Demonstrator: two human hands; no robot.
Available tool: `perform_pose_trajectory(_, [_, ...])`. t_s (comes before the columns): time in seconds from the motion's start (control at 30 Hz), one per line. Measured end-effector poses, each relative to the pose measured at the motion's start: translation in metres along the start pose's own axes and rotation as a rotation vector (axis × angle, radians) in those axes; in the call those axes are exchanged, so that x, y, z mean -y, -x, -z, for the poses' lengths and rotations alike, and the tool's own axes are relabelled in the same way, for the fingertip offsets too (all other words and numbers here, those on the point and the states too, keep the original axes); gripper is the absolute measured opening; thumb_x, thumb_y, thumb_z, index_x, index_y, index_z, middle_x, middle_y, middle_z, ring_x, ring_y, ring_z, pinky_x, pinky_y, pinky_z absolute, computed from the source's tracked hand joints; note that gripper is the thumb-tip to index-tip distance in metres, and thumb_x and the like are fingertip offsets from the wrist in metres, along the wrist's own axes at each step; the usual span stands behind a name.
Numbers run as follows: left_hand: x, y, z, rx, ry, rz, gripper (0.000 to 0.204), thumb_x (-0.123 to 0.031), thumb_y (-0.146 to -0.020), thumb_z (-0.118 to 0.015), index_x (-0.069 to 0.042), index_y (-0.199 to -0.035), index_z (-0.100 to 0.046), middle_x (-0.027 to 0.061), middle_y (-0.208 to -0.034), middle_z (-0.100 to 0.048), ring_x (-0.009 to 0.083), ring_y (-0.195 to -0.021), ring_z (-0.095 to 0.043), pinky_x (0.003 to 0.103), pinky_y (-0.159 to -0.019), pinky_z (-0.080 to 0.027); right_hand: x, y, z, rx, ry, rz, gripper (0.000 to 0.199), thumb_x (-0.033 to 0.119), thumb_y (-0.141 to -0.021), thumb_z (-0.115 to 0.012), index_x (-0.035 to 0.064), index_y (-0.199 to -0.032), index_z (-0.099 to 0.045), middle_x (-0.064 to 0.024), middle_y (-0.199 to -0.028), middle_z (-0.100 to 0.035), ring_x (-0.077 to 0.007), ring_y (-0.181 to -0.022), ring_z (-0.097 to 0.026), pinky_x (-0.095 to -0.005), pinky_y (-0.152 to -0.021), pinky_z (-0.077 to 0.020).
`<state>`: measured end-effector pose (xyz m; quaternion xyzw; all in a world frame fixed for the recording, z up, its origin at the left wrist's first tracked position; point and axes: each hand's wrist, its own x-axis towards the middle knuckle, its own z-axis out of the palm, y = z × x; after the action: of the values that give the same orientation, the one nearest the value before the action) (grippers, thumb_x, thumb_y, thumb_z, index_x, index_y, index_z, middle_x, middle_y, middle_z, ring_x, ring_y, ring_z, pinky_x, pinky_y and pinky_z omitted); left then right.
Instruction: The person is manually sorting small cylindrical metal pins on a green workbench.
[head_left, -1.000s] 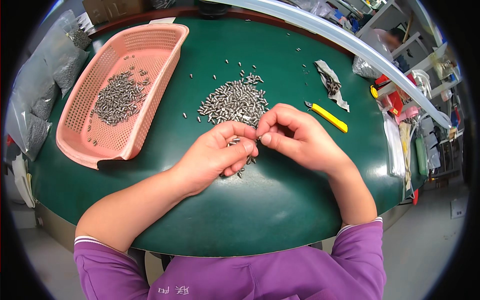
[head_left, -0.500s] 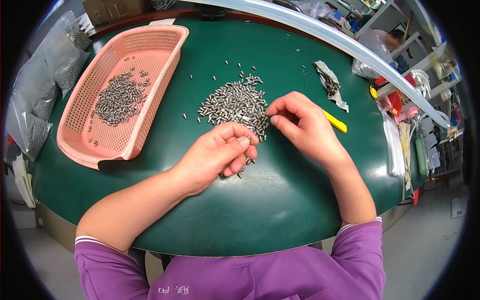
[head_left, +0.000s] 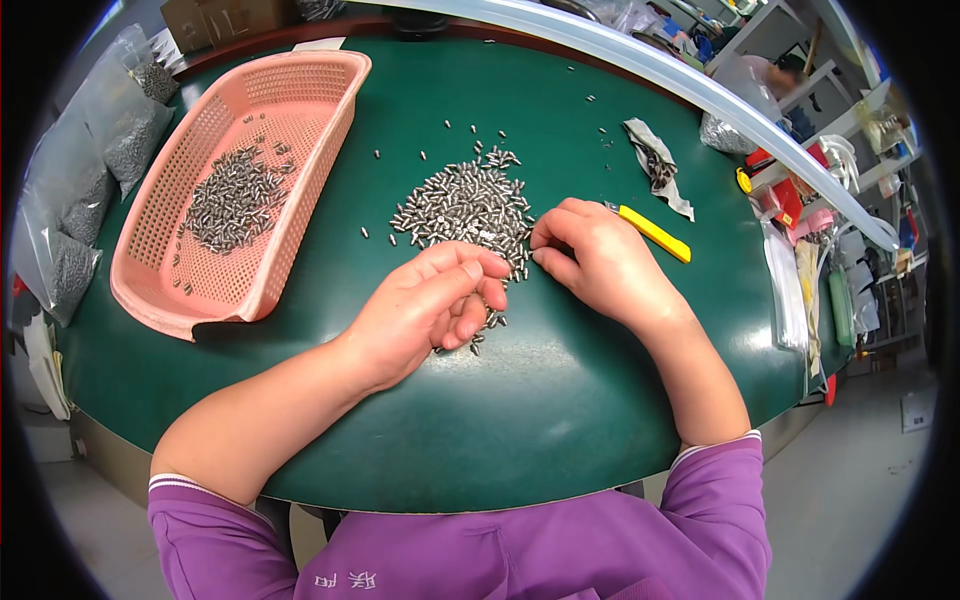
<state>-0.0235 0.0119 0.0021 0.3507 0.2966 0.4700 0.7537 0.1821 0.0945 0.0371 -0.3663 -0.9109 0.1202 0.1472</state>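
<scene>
A heap of small silvery metal pins with pointed ends (head_left: 460,205) lies mid-table. At its near edge is my left hand (head_left: 425,310), fingers curled and thumb resting close to the index finger; whatever they hold, if anything, is hidden. A few pins (head_left: 476,349) lie beside and below its fingers. My right hand (head_left: 605,255) reaches the heap's right edge, with thumb and index fingertips nearly together by the pins; no piece can be made out between them. On the left stands a pink perforated plastic basket (head_left: 290,255) with more of these pins (head_left: 235,200) inside.
The table top (head_left: 400,440) is green. Right of my right hand lies a yellow utility knife (head_left: 655,235), with a crumpled cloth strip (head_left: 657,168) beyond. Filled plastic bags (head_left: 75,220) line the left edge. A white bar (head_left: 760,130) crosses above the far right; a person (head_left: 775,80) is behind.
The thumb and index finger of my left hand have loosened, and the pin seen at their tips no longer shows. My right hand has moved slightly down, uncovering more of the yellow knife.
</scene>
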Motion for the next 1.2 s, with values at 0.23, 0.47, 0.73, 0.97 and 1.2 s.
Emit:
perform_pose_trajectory(0.23, [-0.001, 0.0, -0.004, -0.031, -0.069, 0.02, 0.018, -0.013, -0.092, -0.054, -0.003, -0.107, -0.051, 0.0044, -0.085, -0.057, 0.0046, -0.06, -0.045, 0.019, -0.05, -0.036, 0.031, 0.002, 0.011, 0.092, -0.7, -0.09, 0.007, 0.006, -0.083, -0.065, 0.0044, -0.087, -0.061, -0.0009, -0.086, -0.055, -0.0082, -0.074, -0.053, -0.0237, -0.066, -0.0453])
perform_pose_trajectory(0.47, [-0.001, 0.001, -0.003, 0.001, -0.076, 0.037, 0.018, -0.013, -0.092, -0.056, -0.004, -0.106, -0.05, 0.0037, -0.083, -0.057, 0.0045, -0.058, -0.045, 0.018, -0.049, -0.036, 0.038, 0.005, 0.009, 0.04, -0.654, -0.007, 0.009, 0.003, -0.08, -0.068, 0.0054, -0.087, -0.063, -0.0005, -0.086, -0.055, -0.0075, -0.074, -0.053, -0.0231, -0.065, -0.0448])
perform_pose_trajectory(0.73, [0.0, 0.001, -0.002, 0.003, -0.074, 0.015, 0.015, -0.016, -0.097, -0.046, -0.005, -0.104, -0.053, 0.0056, -0.084, -0.057, 0.0058, -0.057, -0.043, 0.019, -0.049, -0.035, 0.019, -0.002, 0.016, -0.095, -0.421, -0.112, 0.012, 0.002, -0.077, -0.066, 0.0022, -0.088, -0.062, -0.0029, -0.084, -0.055, -0.0097, -0.073, -0.055, -0.0246, -0.066, -0.0471])
perform_pose_trajectory(0.97, [0.0, 0.0, 0.0, 0.003, 0.009, 0.003, 0.026, -0.026, -0.099, -0.039, -0.004, -0.105, -0.053, 0.0052, -0.085, -0.057, 0.0074, -0.06, -0.047, 0.02, -0.049, -0.037, -0.001, -0.001, 0.005, -0.014, -0.237, 0.012, 0.013, 0.001, -0.076, -0.066, 0.0039, -0.088, -0.064, -0.0063, -0.085, -0.058, -0.0182, -0.076, -0.059, -0.0285, -0.067, -0.0484])
perform_pose_trajectory(1.2, [-0.001, 0.001, -0.001, -0.021, -0.015, 0.007, 0.028, -0.027, -0.099, -0.039, -0.003, -0.105, -0.052, 0.0065, -0.086, -0.057, 0.0082, -0.059, -0.046, 0.02, -0.049, -0.035, -0.001, 0.0, 0.001, 0.017, -0.063, 0.078, 0.013, 0.005, -0.074, -0.068, 0.0037, -0.086, -0.062, -0.0086, -0.081, -0.058, -0.0237, -0.077, -0.059, -0.0331, -0.068, -0.0479])
